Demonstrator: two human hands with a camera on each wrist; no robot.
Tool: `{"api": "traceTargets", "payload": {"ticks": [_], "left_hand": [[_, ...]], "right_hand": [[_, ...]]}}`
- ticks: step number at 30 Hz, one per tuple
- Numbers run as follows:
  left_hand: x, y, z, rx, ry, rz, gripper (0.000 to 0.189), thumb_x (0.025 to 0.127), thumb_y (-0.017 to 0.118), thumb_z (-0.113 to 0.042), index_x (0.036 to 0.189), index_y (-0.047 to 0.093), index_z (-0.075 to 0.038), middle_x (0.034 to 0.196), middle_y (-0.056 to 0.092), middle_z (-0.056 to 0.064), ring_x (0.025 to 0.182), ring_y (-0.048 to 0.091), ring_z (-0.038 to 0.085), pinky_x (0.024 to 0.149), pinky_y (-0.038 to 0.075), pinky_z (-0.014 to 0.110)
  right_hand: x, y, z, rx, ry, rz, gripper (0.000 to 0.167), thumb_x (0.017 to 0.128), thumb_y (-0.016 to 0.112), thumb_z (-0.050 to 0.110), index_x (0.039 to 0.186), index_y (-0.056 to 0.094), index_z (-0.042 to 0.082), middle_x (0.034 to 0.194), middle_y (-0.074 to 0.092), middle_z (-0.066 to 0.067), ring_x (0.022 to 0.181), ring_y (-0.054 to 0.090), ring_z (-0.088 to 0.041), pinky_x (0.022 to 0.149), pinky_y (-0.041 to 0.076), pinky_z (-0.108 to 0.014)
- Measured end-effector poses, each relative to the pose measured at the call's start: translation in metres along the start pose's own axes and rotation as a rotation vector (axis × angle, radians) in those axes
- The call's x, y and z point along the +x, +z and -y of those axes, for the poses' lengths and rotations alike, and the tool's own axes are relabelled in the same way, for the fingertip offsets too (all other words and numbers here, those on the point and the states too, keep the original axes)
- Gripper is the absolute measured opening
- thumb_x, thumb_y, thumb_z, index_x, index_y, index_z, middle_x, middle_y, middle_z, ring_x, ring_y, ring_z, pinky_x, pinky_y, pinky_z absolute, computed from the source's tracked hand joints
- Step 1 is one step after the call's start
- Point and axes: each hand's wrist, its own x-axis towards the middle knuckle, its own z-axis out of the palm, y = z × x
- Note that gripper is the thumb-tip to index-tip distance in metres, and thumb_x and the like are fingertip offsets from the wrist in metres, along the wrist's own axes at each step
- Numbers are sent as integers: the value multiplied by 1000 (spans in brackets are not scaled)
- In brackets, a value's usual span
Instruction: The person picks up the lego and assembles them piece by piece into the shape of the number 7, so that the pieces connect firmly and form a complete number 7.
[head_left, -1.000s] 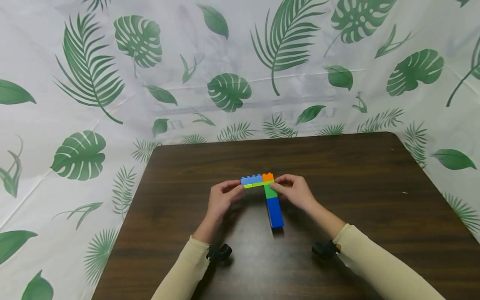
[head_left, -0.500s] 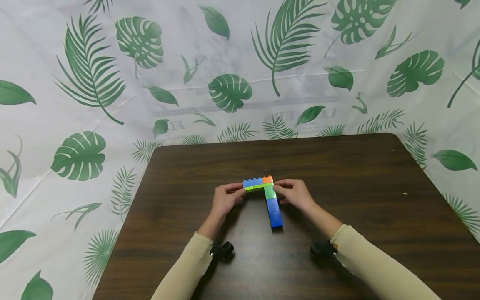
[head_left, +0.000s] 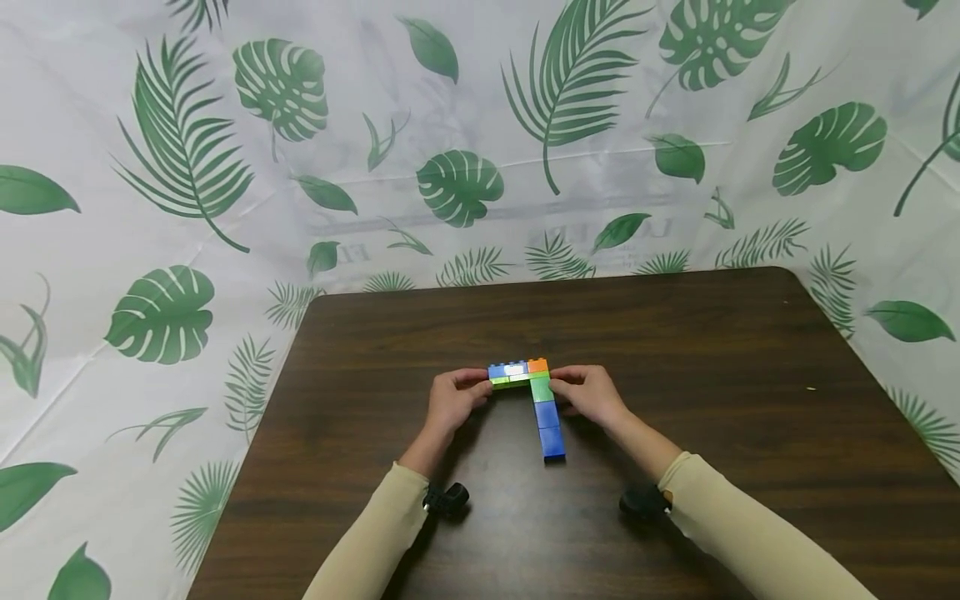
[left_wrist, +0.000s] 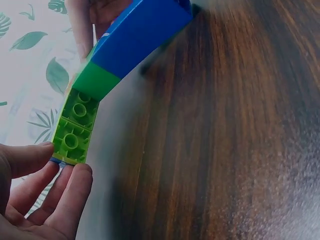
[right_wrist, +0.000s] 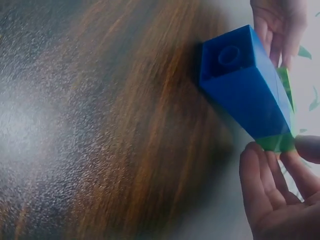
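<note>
Between the two hands is a joined L-shaped build of toy building bricks. One arm has light blue bricks (head_left: 498, 372) and an orange brick (head_left: 537, 366) over lime green bricks (left_wrist: 75, 132). A green brick (head_left: 542, 389) and dark blue bricks (head_left: 550, 435) form the other arm, pointing toward the person. My left hand (head_left: 450, 402) pinches the lime and light blue end between thumb and fingers. At the corner, my right hand (head_left: 591, 394) pinches the build by the green brick. In the right wrist view, the hollow end of the dark blue bricks (right_wrist: 250, 82) shows.
A dark wood-grain table (head_left: 375, 333) lies under the hands. Behind it hangs a white sheet with green leaf prints (head_left: 450, 100). Both sleeves carry black wrist devices (head_left: 446, 500). A small pale fleck (head_left: 811, 388) lies on the table at the right.
The brick build and both hands have shifted slightly toward the person, and the left hand a little to the right. Both hands keep their grip. A bright glare now shows on the light blue bricks.
</note>
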Motion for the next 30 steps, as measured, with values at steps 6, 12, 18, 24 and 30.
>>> {"api": "traceTargets", "payload": {"ticks": [6, 12, 18, 24, 30], "left_hand": [[1, 1, 2, 41, 0, 1, 20, 85, 73, 3, 105, 73, 6, 100, 71, 18, 79, 70, 21, 72, 59, 35], [0, -2, 3, 71, -28, 21, 20, 86, 71, 2, 105, 72, 6, 99, 71, 17, 79, 69, 19, 69, 59, 33], [-2, -4, 4, 55, -52, 34, 20, 90, 69, -3, 109, 71, 4, 102, 70, 17, 84, 71, 26, 72, 59, 35], [-4, -5, 5, 43, -55, 54, 20, 93, 66, -3, 111, 70, 4, 104, 70, 20, 86, 71, 29, 73, 59, 35], [-4, -5, 3, 26, -67, 69, 19, 94, 64, -4, 111, 70, 2, 100, 71, 16, 84, 71, 24, 72, 59, 34]], "right_hand": [[2, 1, -2, -54, -4, 10, 32, 95, 66, 17, 121, 67, -2, 115, 67, -20, 88, 69, -25, 66, 59, -36], [1, 5, -3, -134, -46, 25, 34, 95, 65, 15, 124, 65, -3, 117, 65, -23, 78, 68, -22, 63, 58, -34], [-2, 7, -3, -163, -59, 42, 34, 95, 64, 14, 125, 64, -3, 115, 66, -22, 76, 67, -21, 62, 58, -34], [-1, 4, -3, -189, -59, 54, 35, 96, 63, 15, 126, 63, -3, 116, 65, -22, 70, 66, -21, 60, 57, -33], [-1, -1, -5, -193, -52, 76, 38, 97, 62, 16, 129, 61, -2, 120, 63, -23, 69, 64, -22, 59, 57, -34]]}}
